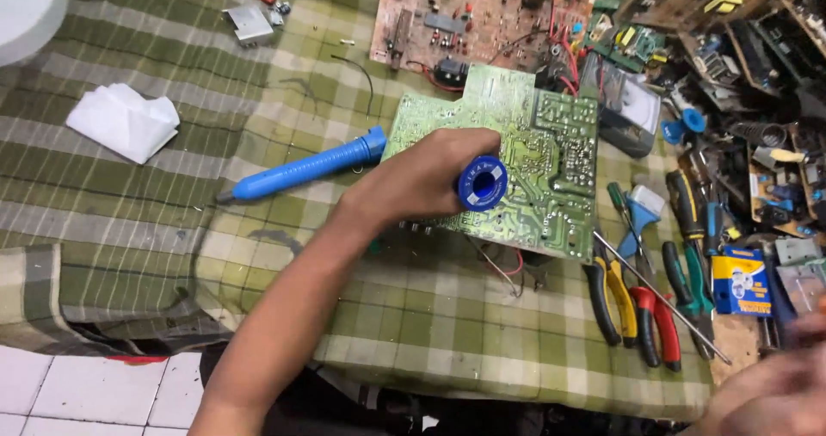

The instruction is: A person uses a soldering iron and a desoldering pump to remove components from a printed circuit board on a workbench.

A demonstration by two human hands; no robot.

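1. Where the green circuit board (516, 152) lies solder-side up on the checked cloth of the table (172, 221), the left hand (422, 178) rests on its near-left part, grip closed around a blue solder spool (482, 183) that sits over the board.
2. The right hand (774, 393) shows blurred, well off the board's near-right corner; whether its grip is apart or together cannot be told.
3. A blue desoldering pump (301, 167) lies just left of the board, its head touching the board's left edge.
4. A brown circuit board (465, 14) lies just beyond the green board.
5. Yellow-handled pliers (613, 294) and red-handled pliers (658, 324) lie beside the board's near-right corner.
6. A white tissue (125, 119) lies well left of the board.
7. A blue and yellow box (740, 281) sits right of the pliers, well apart from the board.
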